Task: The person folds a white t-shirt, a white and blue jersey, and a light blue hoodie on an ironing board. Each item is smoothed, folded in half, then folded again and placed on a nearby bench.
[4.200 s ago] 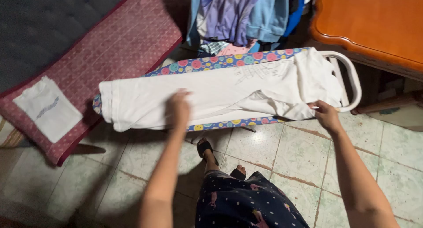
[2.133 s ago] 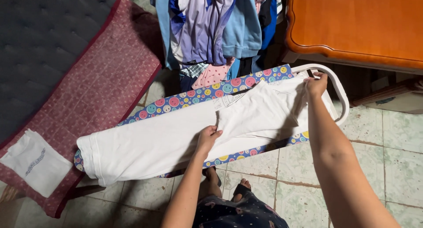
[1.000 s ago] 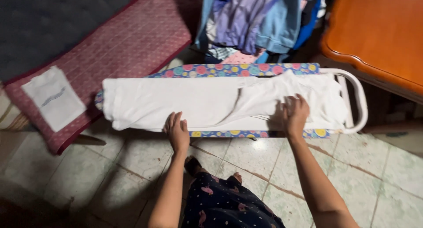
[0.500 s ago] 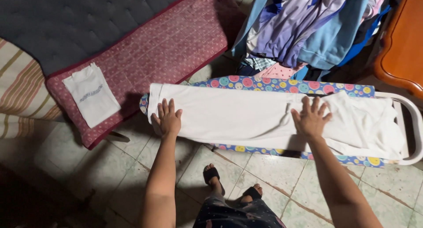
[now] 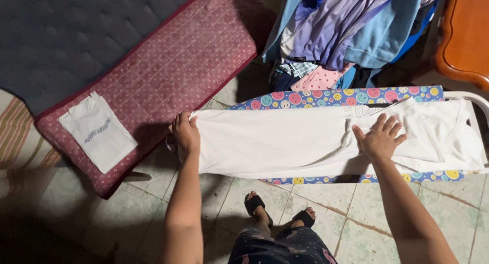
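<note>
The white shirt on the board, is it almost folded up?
Partly. The white shirt already lies folded into a long strip on the ironing board. The left hand grips its hem end, the right hand presses it flat. Folding it short, like the folded white shirt on the mat, looks left.

Surroundings: bedding, hung clothes, tiled floor.
A folded white cloth lies on a maroon patterned mat, left of the left grip. Blue and purple garments hang beyond the grips. An orange wooden table stands far right. Pale floor tiles lie below.
</note>
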